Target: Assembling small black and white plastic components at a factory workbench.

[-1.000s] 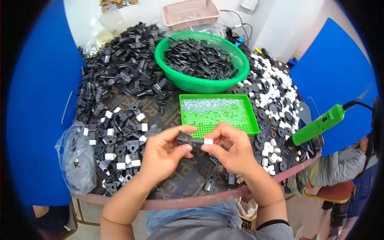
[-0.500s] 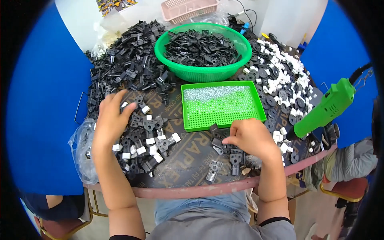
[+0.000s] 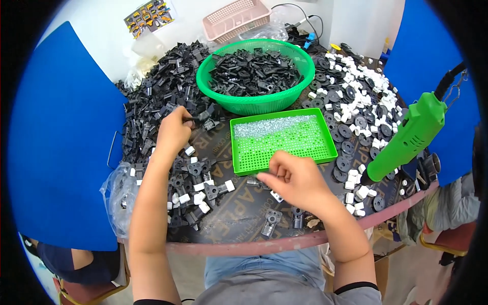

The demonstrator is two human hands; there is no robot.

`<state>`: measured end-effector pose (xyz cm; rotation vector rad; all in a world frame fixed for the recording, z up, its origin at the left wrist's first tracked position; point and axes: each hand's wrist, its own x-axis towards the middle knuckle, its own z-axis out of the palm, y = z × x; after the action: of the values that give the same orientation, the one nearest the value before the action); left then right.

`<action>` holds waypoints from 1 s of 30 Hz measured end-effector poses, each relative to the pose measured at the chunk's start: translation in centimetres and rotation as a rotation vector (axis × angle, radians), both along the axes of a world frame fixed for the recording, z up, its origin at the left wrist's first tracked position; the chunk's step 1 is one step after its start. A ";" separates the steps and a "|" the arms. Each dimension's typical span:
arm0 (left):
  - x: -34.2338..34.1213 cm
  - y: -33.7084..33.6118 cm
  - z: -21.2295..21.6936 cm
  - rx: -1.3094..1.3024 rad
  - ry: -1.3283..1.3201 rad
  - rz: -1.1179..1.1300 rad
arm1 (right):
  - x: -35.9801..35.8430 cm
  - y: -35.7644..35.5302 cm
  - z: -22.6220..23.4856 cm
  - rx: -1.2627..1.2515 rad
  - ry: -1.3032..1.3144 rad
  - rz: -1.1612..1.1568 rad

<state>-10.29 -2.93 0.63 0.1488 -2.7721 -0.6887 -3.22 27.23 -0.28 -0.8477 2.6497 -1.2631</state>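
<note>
My left hand point(image 3: 174, 133) reaches to the inner edge of a big heap of black plastic parts point(image 3: 170, 76). Its fingers are closed on a black plastic part point(image 3: 192, 120) there. My right hand point(image 3: 297, 179) hovers at the front edge of a green perforated tray point(image 3: 238, 170), fingers curled in and thumb out; what they hold, if anything, is hidden. Small silvery pieces point(image 3: 274, 126) lie in the far half of the tray. Beneath and before my right hand are several black fittings, one of them a flat fitting with holes point(image 3: 272, 222). Black parts joined with white caps point(image 3: 195, 185) lie beside my left forearm.
A green basket point(image 3: 254, 105) full of black parts stands behind the tray. White caps and black discs point(image 3: 356, 122) spread over the right side. A green power screwdriver point(image 3: 409, 137) hangs at the right. Blue partitions point(image 3: 66, 142) flank the table; a clear plastic bag point(image 3: 119, 198) lies left.
My left hand has moved away and right to the heap and closed on a black part. My right hand has shifted slightly left, off the black fittings. The view has tilted a little.
</note>
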 end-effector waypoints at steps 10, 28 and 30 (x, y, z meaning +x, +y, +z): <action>8.5 11.7 -1.1 1.389 -0.074 -0.406 | 0.2 -3.1 -2.4 -1.097 -0.540 -0.025; 9.1 9.3 -1.9 1.590 0.033 -0.507 | -0.7 -2.7 -3.6 -1.211 -1.009 0.136; 8.7 8.8 -2.8 1.209 0.307 -0.615 | -0.7 -2.7 -3.5 -1.195 -1.016 0.132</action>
<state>-1.58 5.90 -2.16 -0.5407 -1.7230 -2.2002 -3.93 24.49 -3.77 -0.2156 0.9370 -2.3377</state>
